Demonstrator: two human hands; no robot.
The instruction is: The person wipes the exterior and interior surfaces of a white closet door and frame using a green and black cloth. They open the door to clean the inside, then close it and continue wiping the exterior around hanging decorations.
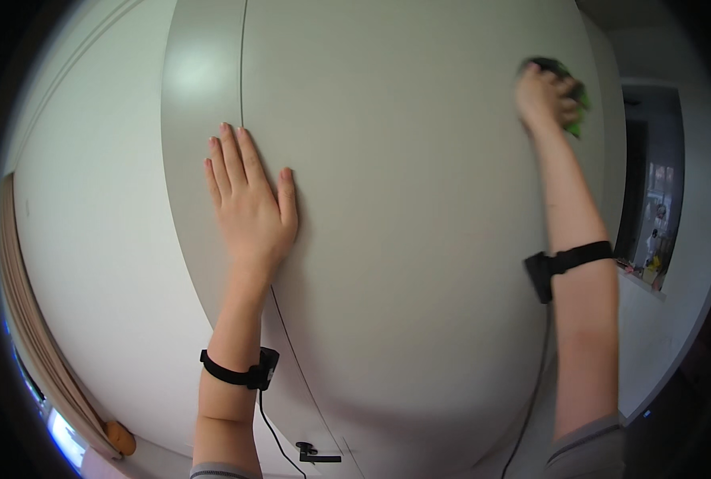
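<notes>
Spread flat with its fingers apart, my left hand (251, 209) presses on a light grey door (403, 207), over the thin seam near its left side. My right hand (540, 100) is raised at the upper right of the same surface. Its fingers are bent around a dark and green cloth (581, 105), which is pressed against the door. Motion smears this hand and the cloth somewhat, and the palm side is hidden.
A black lever handle (319, 455) sticks out low on the door. Each forearm wears a black strap with a small device and a hanging cable. A beige curtain (48, 343) hangs at the left; an opening (651, 184) shows another room at the right.
</notes>
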